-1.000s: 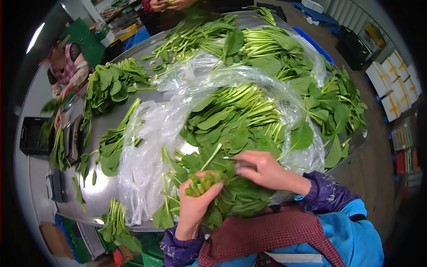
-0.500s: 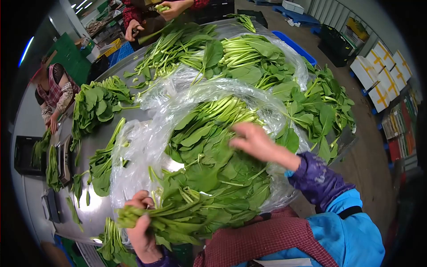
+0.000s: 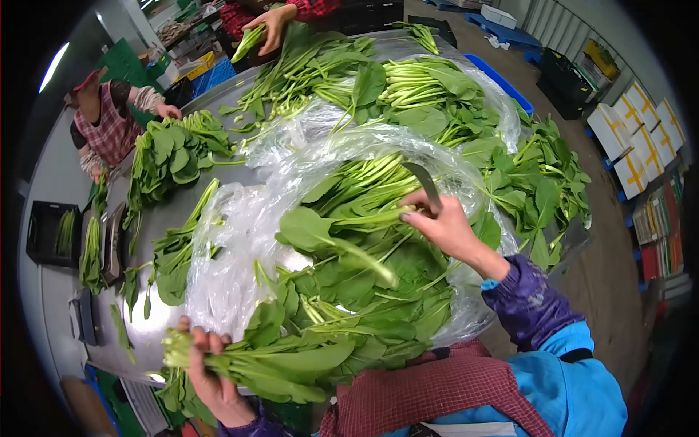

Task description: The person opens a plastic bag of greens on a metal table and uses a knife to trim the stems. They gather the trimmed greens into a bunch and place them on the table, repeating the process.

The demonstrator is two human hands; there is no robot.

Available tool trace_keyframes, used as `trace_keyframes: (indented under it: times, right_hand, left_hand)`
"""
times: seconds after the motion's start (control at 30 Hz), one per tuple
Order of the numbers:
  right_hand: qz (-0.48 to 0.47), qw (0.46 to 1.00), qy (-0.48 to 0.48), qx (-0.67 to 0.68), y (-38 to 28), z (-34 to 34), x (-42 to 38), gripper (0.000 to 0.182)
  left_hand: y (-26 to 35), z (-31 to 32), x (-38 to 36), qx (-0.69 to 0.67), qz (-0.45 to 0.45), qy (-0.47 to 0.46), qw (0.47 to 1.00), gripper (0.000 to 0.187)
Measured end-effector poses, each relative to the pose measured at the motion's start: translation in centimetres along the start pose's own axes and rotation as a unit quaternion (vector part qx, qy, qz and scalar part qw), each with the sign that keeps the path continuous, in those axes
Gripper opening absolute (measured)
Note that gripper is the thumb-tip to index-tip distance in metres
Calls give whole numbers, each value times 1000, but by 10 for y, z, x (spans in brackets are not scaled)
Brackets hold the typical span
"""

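At the near edge of the metal table, my left hand [image 3: 207, 368] is wrapped round the stems of a bunch of leafy greens [image 3: 291, 364], leaves pointing right. My right hand [image 3: 451, 226] grips a knife [image 3: 425, 183] whose curved blade sticks up past the fingers. Its thumb and fingers also pinch the cut end of a green stalk [image 3: 378, 218]. Under both hands lies a heap of greens [image 3: 364, 175] in a clear plastic bag [image 3: 233, 233], opened out around it. A loose leaf [image 3: 306, 227] rests across the heap, stem end toward me. The knife's handle is hidden in my palm.
More greens [image 3: 429, 84] are piled at the far side and right of the metal table [image 3: 164, 233]. Bunches [image 3: 171, 153] lie at the left near a black crate [image 3: 44, 233]. Two co-workers stand across the table, a hand [image 3: 273, 25] of one holding stalks.
My right hand has turned up, showing the knife and a pinched stalk. My left hand has moved slightly left with its bunch. The left co-worker's hand has reached to the stacked bunches.
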State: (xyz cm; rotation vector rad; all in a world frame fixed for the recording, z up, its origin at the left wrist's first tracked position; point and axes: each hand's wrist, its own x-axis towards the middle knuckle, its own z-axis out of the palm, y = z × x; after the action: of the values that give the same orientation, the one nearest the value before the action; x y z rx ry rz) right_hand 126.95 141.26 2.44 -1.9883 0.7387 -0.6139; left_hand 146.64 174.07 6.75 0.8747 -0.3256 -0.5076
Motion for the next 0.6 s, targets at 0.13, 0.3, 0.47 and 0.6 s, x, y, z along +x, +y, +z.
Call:
trace_keyframes:
  times: [0.13, 0.3, 0.47, 0.6]
  right_hand:
    - [3, 993, -6, 119, -12, 9, -29, 20]
    - [-146, 988, -22, 41, -32, 21, -48, 24]
    - [-268, 952, -127, 70, -49, 29, -59, 30]
    - [-177, 981, -73, 29, -46, 40, -61, 44]
  left_hand:
    - [-16, 37, -14, 294, -24, 23, 955, 28]
    - [-45, 88, -27, 542, 139, -251, 790, 27]
    - [-73, 100, -21, 596, 240, -330, 692, 36]
    - [-72, 93, -24, 534, 112, -292, 785, 37]
